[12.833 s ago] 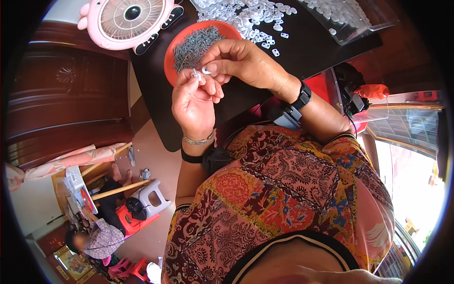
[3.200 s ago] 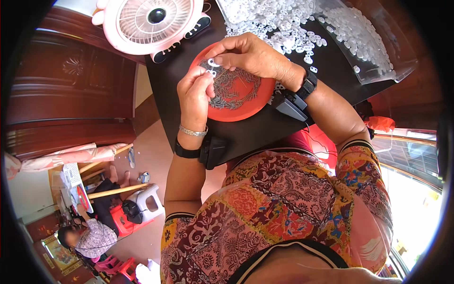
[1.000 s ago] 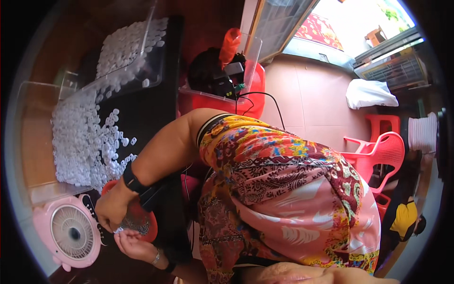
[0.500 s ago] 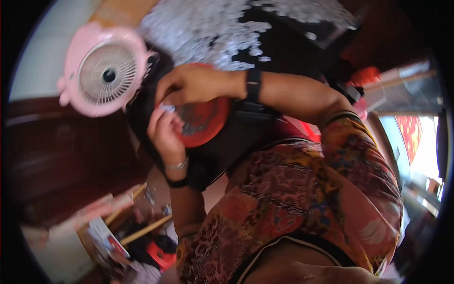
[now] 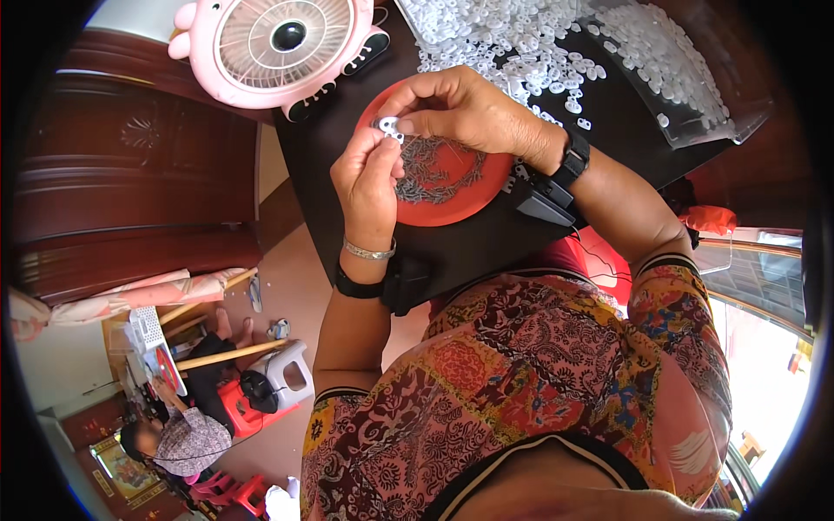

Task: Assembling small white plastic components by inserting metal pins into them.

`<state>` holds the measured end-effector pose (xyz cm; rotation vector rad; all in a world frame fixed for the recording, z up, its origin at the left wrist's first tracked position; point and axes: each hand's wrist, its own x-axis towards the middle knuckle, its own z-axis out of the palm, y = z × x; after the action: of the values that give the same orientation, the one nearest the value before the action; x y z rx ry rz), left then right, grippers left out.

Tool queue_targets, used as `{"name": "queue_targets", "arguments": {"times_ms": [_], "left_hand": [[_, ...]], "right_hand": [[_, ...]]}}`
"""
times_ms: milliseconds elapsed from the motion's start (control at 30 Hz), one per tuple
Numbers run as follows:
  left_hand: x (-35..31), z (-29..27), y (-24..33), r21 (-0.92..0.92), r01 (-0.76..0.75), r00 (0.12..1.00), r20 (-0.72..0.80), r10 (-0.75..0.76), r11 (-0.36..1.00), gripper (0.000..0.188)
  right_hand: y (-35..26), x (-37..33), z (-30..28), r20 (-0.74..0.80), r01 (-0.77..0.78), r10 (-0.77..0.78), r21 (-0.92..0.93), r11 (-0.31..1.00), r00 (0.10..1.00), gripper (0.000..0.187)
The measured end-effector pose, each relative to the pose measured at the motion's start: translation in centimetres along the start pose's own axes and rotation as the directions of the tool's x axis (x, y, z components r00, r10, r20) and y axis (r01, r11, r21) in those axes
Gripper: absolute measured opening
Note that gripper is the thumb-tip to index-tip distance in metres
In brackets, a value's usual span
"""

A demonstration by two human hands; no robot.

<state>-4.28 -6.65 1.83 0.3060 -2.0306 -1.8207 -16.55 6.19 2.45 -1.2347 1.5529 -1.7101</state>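
Note:
Above the left part of a red plate (image 5: 473,195), my two hands meet at a small white plastic piece with holes (image 5: 390,128). My left hand (image 5: 369,178) pinches it from below between thumb and fingertips. From the upper right my right hand (image 5: 473,108) has its thumb and index finger closed at the same piece; whether a tiny part sits between them is hidden. Many small grey metal screws or nails (image 5: 434,174) lie in the plate. Beyond it, a large heap of similar white plastic pieces (image 5: 512,39) spreads over the dark table.
A pink fan (image 5: 287,39) stands at the table's far left. On the right lies a clear bag (image 5: 665,65) of white pieces. Black devices hang at both wrists. Lower left, another person (image 5: 187,434) sits near a red and grey stool (image 5: 282,382).
The view has turned and sharpened, so the fan and plate sit higher and further right. My hands stay together over the plate, with the white piece still at the fingertips.

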Motion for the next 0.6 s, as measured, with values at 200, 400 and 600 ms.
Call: {"name": "queue_targets", "arguments": {"times_ms": [200,400,600], "left_hand": [[-0.08,0.12,0.06,0.002,-0.008,1.0,-0.014,0.008,1.0,0.018],[-0.23,0.07,0.29,0.0,-0.018,1.0,-0.019,0.018,1.0,0.018],[-0.27,0.16,-0.02,-0.015,-0.048,0.998,-0.031,0.048,0.999,0.018]], "right_hand": [[-0.23,-0.1,0.03,0.001,0.016,-0.016,-0.018,1.0,1.0,0.019],[-0.15,-0.1,0.13,-0.014,0.012,-0.013,-0.03,0.999,1.0,0.018],[0.54,-0.1,0.84,-0.086,0.065,-0.063,0.022,0.998,0.994,0.017]]}}
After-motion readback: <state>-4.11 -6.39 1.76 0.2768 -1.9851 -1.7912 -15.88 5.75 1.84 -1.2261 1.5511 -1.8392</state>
